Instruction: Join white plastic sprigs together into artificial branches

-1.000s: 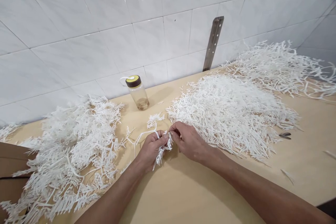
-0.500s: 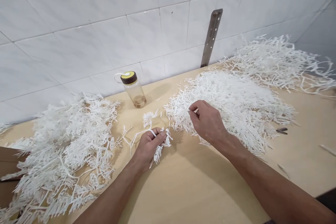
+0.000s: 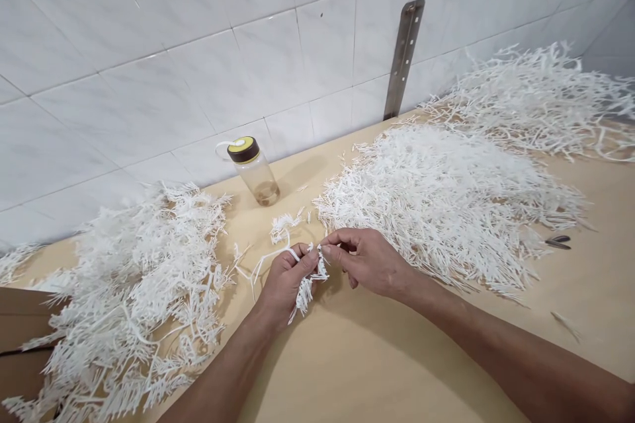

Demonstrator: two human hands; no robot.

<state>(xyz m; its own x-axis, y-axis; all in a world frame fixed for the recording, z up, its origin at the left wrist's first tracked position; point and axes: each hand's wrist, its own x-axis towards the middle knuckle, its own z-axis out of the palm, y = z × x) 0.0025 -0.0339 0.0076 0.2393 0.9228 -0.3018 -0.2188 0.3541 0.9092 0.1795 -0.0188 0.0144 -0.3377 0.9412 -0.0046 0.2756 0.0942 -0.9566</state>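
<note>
My left hand (image 3: 286, 281) is closed round a white branched plastic sprig (image 3: 303, 296), whose thin toothed ends hang below the thumb. Its bare stem runs out to the left over the tabletop. My right hand (image 3: 364, 259) has thumb and forefinger pinched at the sprig's right tip, close beside the left thumb. Just beyond the hands lies a small loose white cluster (image 3: 284, 226). To the right of them spreads a large pile of short white sprigs (image 3: 436, 198); another pile of branched white pieces (image 3: 143, 291) covers the left side.
A clear bottle (image 3: 258, 175) with a yellow and dark lid stands near the tiled wall. Behind it to the right, a metal bracket (image 3: 404, 59) rises against the wall. A further white heap (image 3: 540, 99) is at back right. Small dark snips (image 3: 558, 242) and a cardboard box (image 3: 22, 344) flank the piles.
My right hand has come away from the right pile, moving left and down to the sprig in my left hand. The left hand keeps its hold. The view has shifted slightly.
</note>
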